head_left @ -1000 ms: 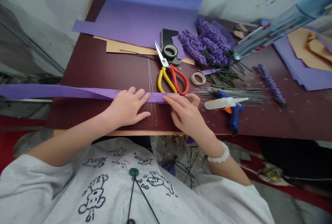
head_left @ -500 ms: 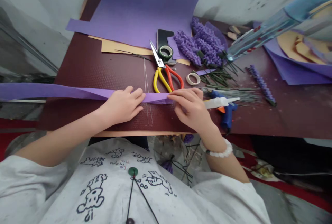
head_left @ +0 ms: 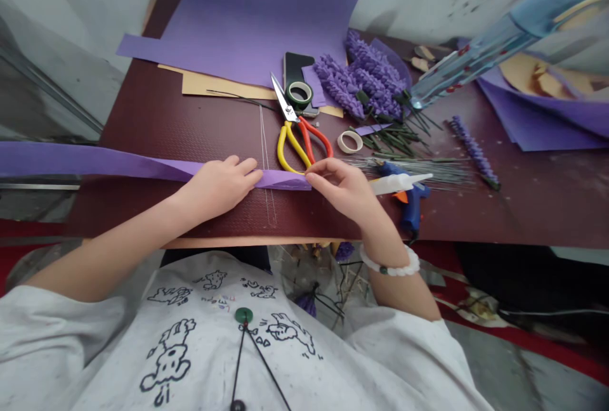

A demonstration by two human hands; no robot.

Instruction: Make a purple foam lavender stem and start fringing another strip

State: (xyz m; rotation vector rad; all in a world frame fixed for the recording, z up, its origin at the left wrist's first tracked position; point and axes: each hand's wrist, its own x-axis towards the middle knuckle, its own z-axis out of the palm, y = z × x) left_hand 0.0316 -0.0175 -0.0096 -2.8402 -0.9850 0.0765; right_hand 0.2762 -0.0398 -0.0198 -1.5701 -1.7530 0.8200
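Observation:
A long purple paper strip runs from the left edge across the dark red table to its middle. My left hand lies flat on the strip, fingers stretched out and pressing it down. My right hand pinches the strip's right end between thumb and fingertips. Scissors with one yellow and one red handle lie just behind my hands. Thin wires cross under the strip.
A large purple sheet stands curled at the back. Purple paper flower spikes, a green tape roll, a phone, a white tape ring, a blue glue gun and green stems lie to the right.
My right hand went from lying flat on the strip's end to pinching it with curled fingers. My left hand stayed pressed on the strip. The view shifted slightly.

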